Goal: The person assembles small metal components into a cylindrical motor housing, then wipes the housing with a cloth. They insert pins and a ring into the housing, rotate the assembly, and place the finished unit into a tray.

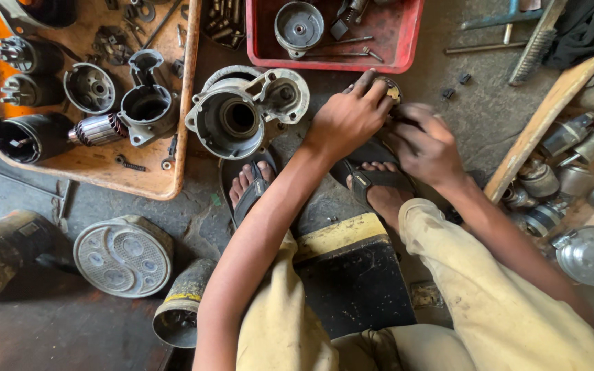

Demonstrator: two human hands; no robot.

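The left hand (348, 117) lay spread over a small round metal part (388, 88) on the concrete floor (482, 110), fingertips pressing its rim, just beyond the sandalled feet. The right hand (424, 144) was curled close beside it; what it gripped, if anything, could not be seen. A large aluminium motor housing (238, 117) stood just to the left. Doing this well likely meant pinning the part flat and steady with the left hand while the right worked, fingers kept off the working edge.
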